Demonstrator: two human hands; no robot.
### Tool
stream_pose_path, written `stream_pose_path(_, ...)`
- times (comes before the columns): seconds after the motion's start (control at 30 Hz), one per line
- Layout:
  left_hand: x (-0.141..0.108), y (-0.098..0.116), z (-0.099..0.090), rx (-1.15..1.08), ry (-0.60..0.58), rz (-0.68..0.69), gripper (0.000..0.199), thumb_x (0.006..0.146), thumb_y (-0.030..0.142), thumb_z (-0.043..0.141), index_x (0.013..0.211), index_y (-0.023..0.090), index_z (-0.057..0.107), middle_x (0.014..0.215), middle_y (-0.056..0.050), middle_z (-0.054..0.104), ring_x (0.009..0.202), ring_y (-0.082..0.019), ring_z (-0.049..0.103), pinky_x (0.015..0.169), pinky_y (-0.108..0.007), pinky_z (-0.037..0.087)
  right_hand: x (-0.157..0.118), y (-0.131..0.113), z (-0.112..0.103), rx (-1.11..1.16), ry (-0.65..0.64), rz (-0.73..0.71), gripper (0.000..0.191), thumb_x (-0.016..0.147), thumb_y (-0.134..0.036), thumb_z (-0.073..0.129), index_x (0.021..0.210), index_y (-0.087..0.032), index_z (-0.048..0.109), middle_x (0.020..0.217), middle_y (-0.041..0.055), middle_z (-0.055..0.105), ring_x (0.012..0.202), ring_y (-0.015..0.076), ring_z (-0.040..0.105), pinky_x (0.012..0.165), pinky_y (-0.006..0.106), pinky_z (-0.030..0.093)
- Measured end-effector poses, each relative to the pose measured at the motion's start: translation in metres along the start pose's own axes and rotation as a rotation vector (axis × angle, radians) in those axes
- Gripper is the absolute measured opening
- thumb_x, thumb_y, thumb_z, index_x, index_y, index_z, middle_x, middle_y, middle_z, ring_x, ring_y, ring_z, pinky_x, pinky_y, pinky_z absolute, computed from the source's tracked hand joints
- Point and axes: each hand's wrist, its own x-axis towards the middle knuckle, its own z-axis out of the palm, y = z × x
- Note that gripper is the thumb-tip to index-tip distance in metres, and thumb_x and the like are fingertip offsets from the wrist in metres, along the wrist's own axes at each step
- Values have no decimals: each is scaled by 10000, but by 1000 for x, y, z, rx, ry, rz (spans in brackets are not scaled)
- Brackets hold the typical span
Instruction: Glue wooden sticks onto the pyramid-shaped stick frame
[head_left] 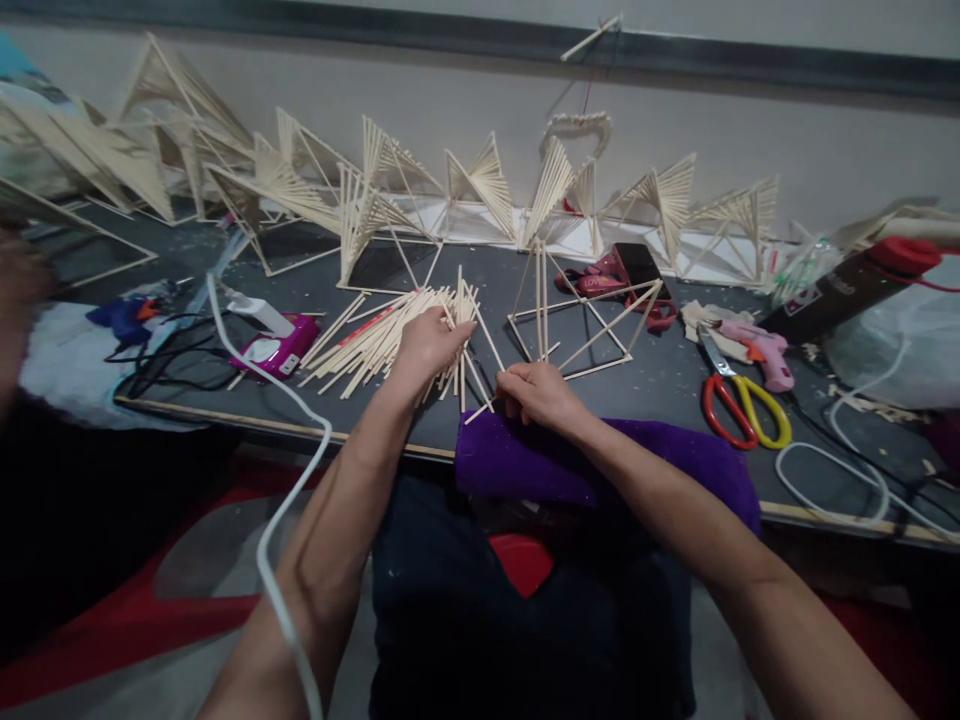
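My left hand [430, 348] is over a loose pile of thin wooden sticks [367, 345], its fingers closed on sticks at the right side of the pile. My right hand [538, 392] pinches one thin wooden stick [489, 335], which slants up and left from the fingertips. Just beyond that hand stands an open frame of joined sticks [592, 362], with a few sticks rising at its left side. Under my right wrist, a purple cloth [540, 465] hangs over the table's front edge.
Finished stick frames [480, 185] line the wall. On the right are scissors [742, 410], a pink glue gun [765, 355] and a dark bottle [847, 290]. A purple power strip [281, 345] is at left, and a white cable [274, 530] crosses my left arm. Another person's hand [22, 285] shows at far left.
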Motion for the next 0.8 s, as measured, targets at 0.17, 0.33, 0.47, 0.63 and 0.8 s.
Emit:
stream_pose_path(0.17, -19, 1, -9, 337, 71, 124, 462, 848, 358, 576, 1223, 104, 666, 900, -114, 729, 905, -270, 660, 844, -357, 460, -7, -2, -18, 187, 108, -34, 263, 830, -296, 471, 652, -157, 605, 487, -31, 558, 364, 76, 461, 365, 178, 337)
stream_pose_path(0.33, -56, 23, 9, 411, -172, 392, 282, 902, 379, 530, 962, 203, 742, 999, -98, 712, 932, -250, 656, 779, -321, 452, -15, -5, -31, 260, 146, -148, 303, 855, -339, 474, 673, -149, 626, 521, -14, 574, 410, 80, 481, 385, 177, 359)
stream_pose_path(0.47, -67, 37, 30, 474, -253, 384, 331, 872, 454, 575, 1048, 209, 712, 1010, -135, 696, 918, -307, 672, 698, -340, 453, -17, -5, -31, 223, 141, -186, 299, 876, -341, 474, 700, -150, 624, 539, -14, 574, 427, 75, 484, 405, 177, 364)
stream_pose_path(0.63, -61, 39, 34, 538, -304, 336, 285, 873, 422, 578, 978, 195, 713, 878, -157, 702, 913, -353, 677, 706, -365, 463, -16, -4, -31, 214, 154, -209, 319, 893, -351, 472, 700, -148, 624, 554, -13, 584, 418, 67, 474, 419, 182, 366)
stream_pose_path(0.8, -60, 33, 20, 598, -308, 320, 244, 872, 336, 541, 940, 192, 726, 838, -160, 706, 876, -346, 684, 680, -353, 453, -17, -4, -33, 226, 156, -229, 335, 908, -368, 472, 711, -148, 630, 555, -16, 589, 411, 64, 472, 423, 183, 364)
